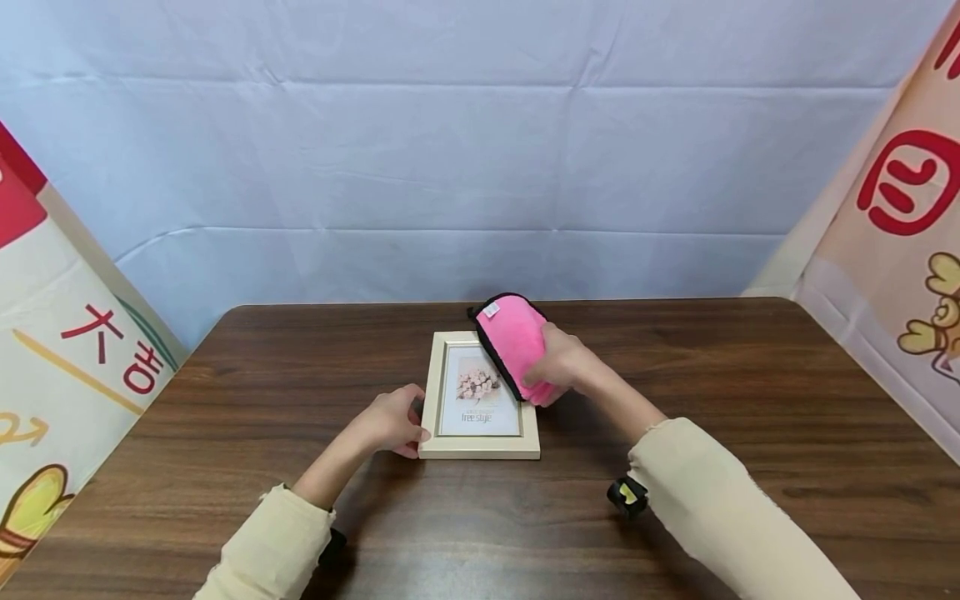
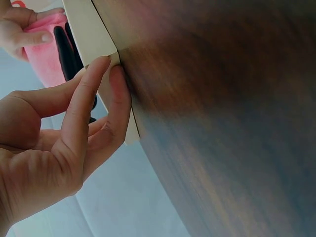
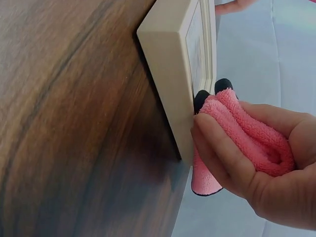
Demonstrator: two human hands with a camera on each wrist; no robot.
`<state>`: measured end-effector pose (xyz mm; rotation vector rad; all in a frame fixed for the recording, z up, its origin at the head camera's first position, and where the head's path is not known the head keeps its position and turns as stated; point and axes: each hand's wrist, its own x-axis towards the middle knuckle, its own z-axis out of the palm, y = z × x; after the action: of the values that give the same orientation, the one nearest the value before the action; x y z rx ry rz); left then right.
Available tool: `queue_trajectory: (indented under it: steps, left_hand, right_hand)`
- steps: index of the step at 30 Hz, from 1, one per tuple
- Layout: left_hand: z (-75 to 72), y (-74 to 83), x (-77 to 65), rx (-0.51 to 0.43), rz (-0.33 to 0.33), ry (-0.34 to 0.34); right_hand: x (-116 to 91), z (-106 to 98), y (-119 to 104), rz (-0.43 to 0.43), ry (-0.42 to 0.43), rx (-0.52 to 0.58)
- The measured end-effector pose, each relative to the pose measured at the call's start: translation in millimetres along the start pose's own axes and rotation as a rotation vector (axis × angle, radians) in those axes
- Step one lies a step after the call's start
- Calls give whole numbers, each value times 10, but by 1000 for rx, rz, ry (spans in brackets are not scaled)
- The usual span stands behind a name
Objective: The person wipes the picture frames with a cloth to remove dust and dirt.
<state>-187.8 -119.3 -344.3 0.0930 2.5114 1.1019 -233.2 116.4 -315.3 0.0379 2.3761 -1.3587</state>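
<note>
A cream picture frame [image 1: 480, 447] with a flower print lies flat on the brown table. At its left side my left hand [image 1: 388, 421] grips the edge, thumb near the front corner and fingers along the side. That left hand [image 2: 74, 123] shows bent fingers against the frame's side [image 2: 94, 29]. My right hand [image 1: 561, 360] holds a folded pink cloth [image 1: 513, 333] with black trim and a white tag, over the frame's upper right part. In the right wrist view, thumb and fingers squeeze the fluffy cloth [image 3: 247, 133] at the frame's edge [image 3: 165, 59].
The wooden table [image 1: 720, 375] has a rounded far edge. Behind it hangs a pale creased sheet [image 1: 450, 167]. Printed banners with red characters stand at the left [image 1: 97, 358] and right [image 1: 900, 250]. Dark straps with small devices [image 1: 627, 496] sit at the wrists.
</note>
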Motion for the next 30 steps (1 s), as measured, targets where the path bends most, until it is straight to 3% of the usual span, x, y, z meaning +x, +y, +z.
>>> queue_trajectory:
  steps: [10,30]
  left_hand:
    - [-3,-7,0,3,7,-5]
    - [-11,-3,-1,19,3,-4]
  right_hand:
    - [12,48,-10,-6,-13,-7]
    - [28,486,-132,-70,-22,-95]
